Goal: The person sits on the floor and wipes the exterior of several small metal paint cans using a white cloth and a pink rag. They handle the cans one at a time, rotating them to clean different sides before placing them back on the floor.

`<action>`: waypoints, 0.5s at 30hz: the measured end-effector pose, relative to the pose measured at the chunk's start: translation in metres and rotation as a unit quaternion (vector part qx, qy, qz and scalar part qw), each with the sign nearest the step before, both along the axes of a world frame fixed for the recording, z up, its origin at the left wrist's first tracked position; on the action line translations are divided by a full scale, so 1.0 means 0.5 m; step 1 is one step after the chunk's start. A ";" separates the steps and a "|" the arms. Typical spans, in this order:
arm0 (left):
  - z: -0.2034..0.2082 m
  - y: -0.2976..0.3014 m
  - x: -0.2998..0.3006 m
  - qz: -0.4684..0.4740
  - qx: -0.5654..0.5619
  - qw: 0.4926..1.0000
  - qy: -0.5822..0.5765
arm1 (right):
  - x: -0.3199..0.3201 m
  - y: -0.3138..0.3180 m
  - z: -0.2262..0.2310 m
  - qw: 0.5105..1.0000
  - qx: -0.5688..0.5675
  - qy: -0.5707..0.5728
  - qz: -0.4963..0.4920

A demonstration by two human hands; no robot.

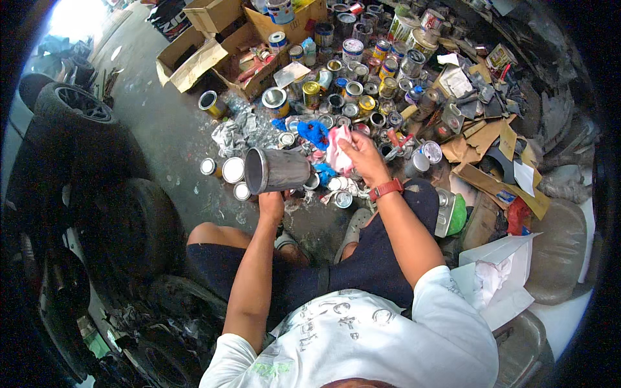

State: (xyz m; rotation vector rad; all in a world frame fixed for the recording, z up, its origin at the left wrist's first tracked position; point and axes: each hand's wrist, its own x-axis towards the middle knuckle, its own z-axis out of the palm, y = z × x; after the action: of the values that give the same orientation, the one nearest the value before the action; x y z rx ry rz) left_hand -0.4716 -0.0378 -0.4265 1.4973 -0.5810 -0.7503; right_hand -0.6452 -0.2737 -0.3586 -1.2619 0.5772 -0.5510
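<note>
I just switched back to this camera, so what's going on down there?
The left hand holds a dark grey cup tipped on its side, its mouth facing left. The right hand grips a pink and white cloth just beyond the cup's base. Past them, many cans crowd the floor, with a crumpled blue cloth among them.

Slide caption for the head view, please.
Left hand holds a dark grey tub tipped sideways, right hand a pink-and-white cloth, with cans crowding the floor beyond.
</note>
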 end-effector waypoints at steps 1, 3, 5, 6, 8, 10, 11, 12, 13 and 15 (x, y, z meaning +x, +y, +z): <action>-0.001 0.006 0.010 -0.014 0.013 1.000 -0.011 | 0.011 0.005 0.007 0.998 0.025 0.030 0.041; -0.005 -0.012 -0.014 0.026 0.039 0.996 -0.079 | -0.002 0.004 -0.012 0.992 -0.012 0.087 0.088; -0.025 -0.014 -0.027 0.057 0.018 0.991 -0.118 | 0.021 0.014 -0.014 0.978 -0.087 0.114 0.149; -0.047 -0.007 -0.022 0.061 -0.015 0.991 -0.122 | 0.038 0.031 0.003 0.977 -0.119 0.112 0.136; 0.032 -0.035 -0.050 -0.006 0.000 0.986 -0.168 | -0.001 -0.005 -0.028 0.953 -0.186 0.203 0.124; 0.102 -0.029 -0.044 -0.035 0.033 0.981 -0.188 | 0.008 0.019 0.054 0.922 -0.284 0.247 0.094; 0.114 -0.035 -0.042 -0.052 0.047 0.980 -0.185 | 0.008 0.025 0.061 0.924 -0.299 0.227 0.066; 0.113 -0.036 -0.043 -0.035 0.045 0.979 -0.194 | 0.011 0.032 0.062 0.912 -0.335 0.232 0.050; 0.110 -0.036 -0.046 -0.019 0.043 0.978 -0.202 | 0.015 0.036 0.064 0.925 -0.302 0.223 0.051; 0.074 -0.037 -0.037 -0.017 0.016 0.980 -0.197 | 0.023 0.028 0.037 0.941 -0.241 0.226 0.067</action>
State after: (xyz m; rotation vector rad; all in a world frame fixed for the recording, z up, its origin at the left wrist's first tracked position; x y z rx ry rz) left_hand -0.4902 -0.0560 -0.3892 1.6836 -0.8962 -0.4890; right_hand -0.6336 -0.2598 -0.3399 -1.9052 0.7578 -0.2899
